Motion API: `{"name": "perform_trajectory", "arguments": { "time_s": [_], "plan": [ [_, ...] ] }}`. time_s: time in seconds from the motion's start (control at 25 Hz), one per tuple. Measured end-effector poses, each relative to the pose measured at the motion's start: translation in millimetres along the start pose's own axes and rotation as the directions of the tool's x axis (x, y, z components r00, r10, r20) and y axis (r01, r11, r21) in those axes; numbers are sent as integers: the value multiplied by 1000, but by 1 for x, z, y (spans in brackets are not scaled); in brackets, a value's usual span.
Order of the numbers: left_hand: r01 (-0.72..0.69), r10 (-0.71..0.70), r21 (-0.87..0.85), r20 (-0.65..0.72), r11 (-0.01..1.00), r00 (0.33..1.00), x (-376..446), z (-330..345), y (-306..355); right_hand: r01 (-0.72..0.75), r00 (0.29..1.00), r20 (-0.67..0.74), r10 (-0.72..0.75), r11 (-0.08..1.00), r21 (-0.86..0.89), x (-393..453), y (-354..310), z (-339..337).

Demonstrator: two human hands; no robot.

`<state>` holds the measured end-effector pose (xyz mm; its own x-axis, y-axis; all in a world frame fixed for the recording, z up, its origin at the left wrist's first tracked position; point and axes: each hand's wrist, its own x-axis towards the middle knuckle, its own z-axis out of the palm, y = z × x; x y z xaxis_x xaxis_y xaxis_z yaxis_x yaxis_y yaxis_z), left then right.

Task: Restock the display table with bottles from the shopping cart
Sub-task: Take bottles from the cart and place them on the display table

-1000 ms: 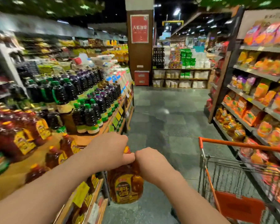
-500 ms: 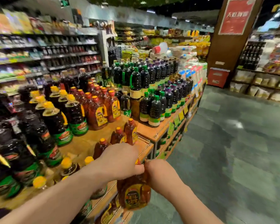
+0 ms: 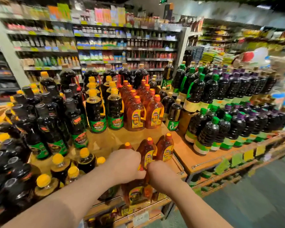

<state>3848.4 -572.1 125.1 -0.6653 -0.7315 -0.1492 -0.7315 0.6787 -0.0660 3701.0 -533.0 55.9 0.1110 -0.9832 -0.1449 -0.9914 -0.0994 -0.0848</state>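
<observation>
Nearest, left hand (image 3: 123, 165) and right hand (image 3: 161, 176) both clench the top of one amber bottle (image 3: 136, 193), hanging at the near edge of the display table (image 3: 184, 152). A second ago it hung over the aisle beside the cart; placement appears imminent. Beyond stand matching red-capped bottles (image 3: 164, 148).

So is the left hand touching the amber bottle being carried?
Touching. The head view shows the left hand curled over the top of the amber bottle, beside the right hand.
</observation>
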Motion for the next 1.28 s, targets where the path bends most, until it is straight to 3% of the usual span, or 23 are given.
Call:
{"name": "perform_trajectory", "arguments": {
  "time_s": [0.28,0.56,0.76,1.28],
  "plan": [
    [82,-74,-57,137,995,988,48,24,-33,112,991,78,-109,993,-34,67,9,19],
    [41,-38,-8,235,999,971,96,57,-66,11,981,191,-21,999,53,125,14,46],
    [44,-33,-32,287,999,958,121,77,-70,30,962,267,-47,997,69,149,25,60],
    [172,-135,-77,345,982,929,146,101,-58,250,879,400,-258,965,73,181,63,75]
  ]
}}
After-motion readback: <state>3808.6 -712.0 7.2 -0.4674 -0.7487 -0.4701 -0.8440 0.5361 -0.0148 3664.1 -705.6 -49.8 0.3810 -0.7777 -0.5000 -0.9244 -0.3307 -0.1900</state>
